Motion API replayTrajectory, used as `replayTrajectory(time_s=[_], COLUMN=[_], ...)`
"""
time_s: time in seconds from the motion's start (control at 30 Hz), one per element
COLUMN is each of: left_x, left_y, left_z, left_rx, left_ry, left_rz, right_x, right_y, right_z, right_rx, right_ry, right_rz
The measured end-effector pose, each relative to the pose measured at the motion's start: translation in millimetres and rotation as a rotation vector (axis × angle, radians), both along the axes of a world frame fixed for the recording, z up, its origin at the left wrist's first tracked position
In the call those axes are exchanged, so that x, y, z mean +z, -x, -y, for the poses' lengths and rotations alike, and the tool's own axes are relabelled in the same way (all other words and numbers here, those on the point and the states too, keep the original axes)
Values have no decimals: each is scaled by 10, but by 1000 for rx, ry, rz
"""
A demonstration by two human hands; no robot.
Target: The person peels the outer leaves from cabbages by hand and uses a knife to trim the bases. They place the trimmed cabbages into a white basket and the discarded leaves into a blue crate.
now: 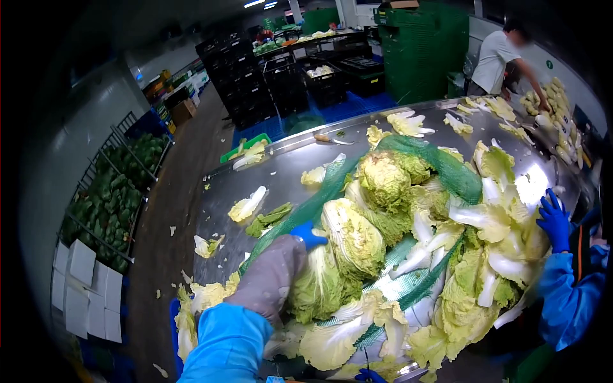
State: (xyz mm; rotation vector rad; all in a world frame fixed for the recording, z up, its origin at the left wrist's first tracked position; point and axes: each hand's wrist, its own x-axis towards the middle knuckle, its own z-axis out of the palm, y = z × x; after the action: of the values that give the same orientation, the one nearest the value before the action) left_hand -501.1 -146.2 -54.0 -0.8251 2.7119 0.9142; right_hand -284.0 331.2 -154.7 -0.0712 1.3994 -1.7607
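My left hand (311,236), in a blue glove below a grey sleeve cover, grips the side of a napa cabbage (354,239), its fingers partly hidden. Another napa cabbage (319,287) lies just under my wrist. Only a sliver of my right hand (370,376), also blue-gloved, shows at the bottom edge, near loose cabbage leaves (338,338); its fingers are mostly cut off. Green netting (325,198) runs around and beneath the heap. Behind the gripped head sits a further yellowish cabbage (383,179).
A co-worker's blue-gloved hand (554,223) rests by the leaves on the right. Trimmings lie across the metal table (287,179). Another person (498,60) bends over cabbages at far right. Black crates (236,83) stand behind; at left are a cabbage-filled cage (108,204) and white boxes (86,287).
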Motion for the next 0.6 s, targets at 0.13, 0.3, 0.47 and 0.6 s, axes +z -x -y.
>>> replayTrajectory(time_s=[0.13,0.3,0.47,0.6], left_x=[547,344,69,-121], left_y=[-603,-2105,-2818,-3164], left_z=[-430,-900,-1302,-1617], left_rx=[-140,-406,-355,-406], left_ry=[486,135,-123,-222], left_rz=[-439,-521,-208,-190], right_x=[-39,125,721,1425], right_y=[-14,-97,309,1094], right_z=[-17,113,704,1702], right_rx=[-2,-138,-317,-284], right_ry=[1,-164,-218,-143], right_rz=[-19,-71,-577,-1021])
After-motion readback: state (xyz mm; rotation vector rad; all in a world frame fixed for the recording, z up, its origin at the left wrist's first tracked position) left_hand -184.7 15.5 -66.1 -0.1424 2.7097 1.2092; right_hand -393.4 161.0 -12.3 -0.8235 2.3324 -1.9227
